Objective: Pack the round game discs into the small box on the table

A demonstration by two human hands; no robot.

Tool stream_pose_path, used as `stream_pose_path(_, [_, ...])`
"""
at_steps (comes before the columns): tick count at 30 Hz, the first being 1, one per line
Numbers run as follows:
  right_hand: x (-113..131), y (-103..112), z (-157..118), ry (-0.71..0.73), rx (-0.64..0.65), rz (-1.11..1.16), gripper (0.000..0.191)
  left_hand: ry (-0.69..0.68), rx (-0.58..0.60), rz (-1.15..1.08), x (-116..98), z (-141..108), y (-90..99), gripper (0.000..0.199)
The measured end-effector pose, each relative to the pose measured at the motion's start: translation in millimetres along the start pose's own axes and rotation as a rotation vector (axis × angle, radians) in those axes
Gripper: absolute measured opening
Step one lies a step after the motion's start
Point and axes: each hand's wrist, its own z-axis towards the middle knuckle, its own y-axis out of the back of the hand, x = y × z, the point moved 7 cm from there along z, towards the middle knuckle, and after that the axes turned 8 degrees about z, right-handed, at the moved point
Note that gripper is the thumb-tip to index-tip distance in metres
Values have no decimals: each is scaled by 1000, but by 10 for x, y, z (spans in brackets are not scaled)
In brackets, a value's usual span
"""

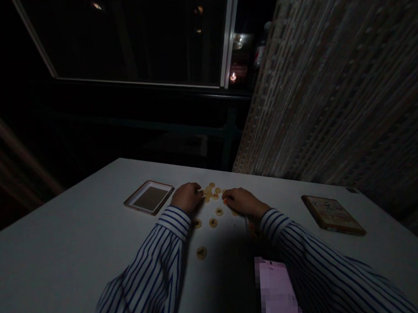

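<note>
Several round, pale wooden pieces lie on the white table [94, 226], some in a loose pile [209, 192] between my hands. A few marked discs are spread nearer to me, such as one disc [219, 212], another [213, 222] and a lone one [201, 253]. My left hand [187, 197] touches the left side of the pile with fingers curled; what its fingertips hold, if anything, is hidden. At the pile's right, my right hand [244, 202] pinches a disc with a red mark [225, 201]. More discs lie partly hidden under both wrists.
An open, shallow box [131, 204] sits at the left. To the right lies a flat box with a picture [332, 214]. A lit phone [279, 289] is near my right forearm. Behind the table are a dark window and a string curtain [296, 102].
</note>
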Motion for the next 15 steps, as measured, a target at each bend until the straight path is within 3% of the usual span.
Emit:
stream_pose_path(10, [-36,-14,-33,-13,27,-197,30,-92,132,-3,-85,138,-178,26])
stream_pose_path(15, [-35,-24,-55,-15,27,-220,31,-134,127,107,-156,112,-226,22])
